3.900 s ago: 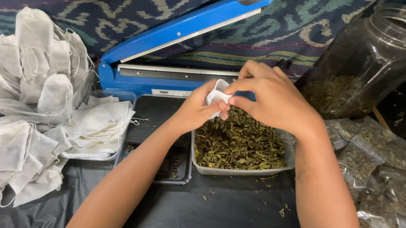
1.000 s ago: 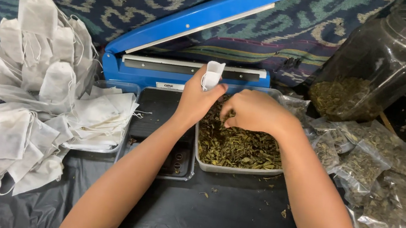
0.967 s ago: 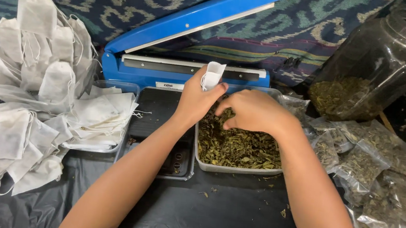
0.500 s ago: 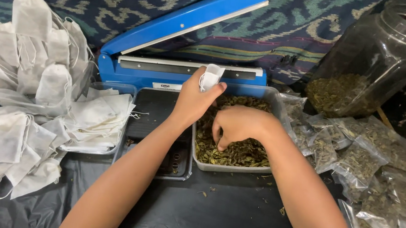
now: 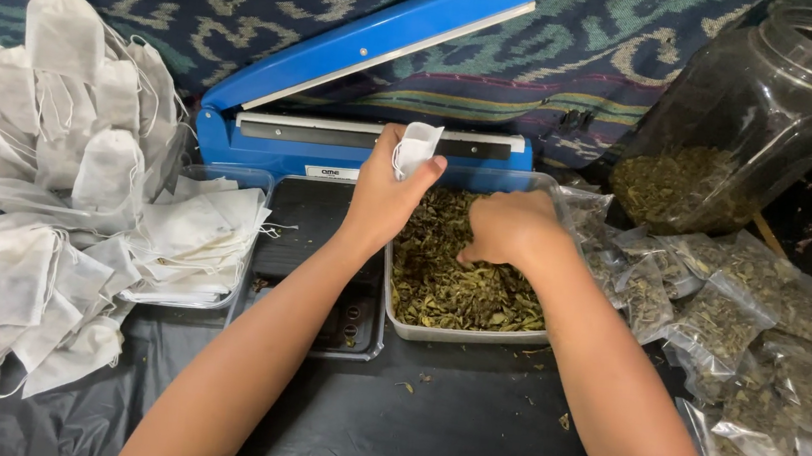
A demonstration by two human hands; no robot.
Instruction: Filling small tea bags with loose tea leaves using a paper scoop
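My left hand pinches a small white filter bag w/ mouth up, over the far-left corner of the clear tray. Bag's prob. feather-light, soft, crushes easy, so best held by the rim. My right hand is curled down into the dried green leaves, fingers closed on a pinch; they look brittle, crumbly. At 12: blue heat sealer, white label strip on its base. At 9: empty-bag pile. At 3: clear leaf-filled pouches, and a clear jar at 2.
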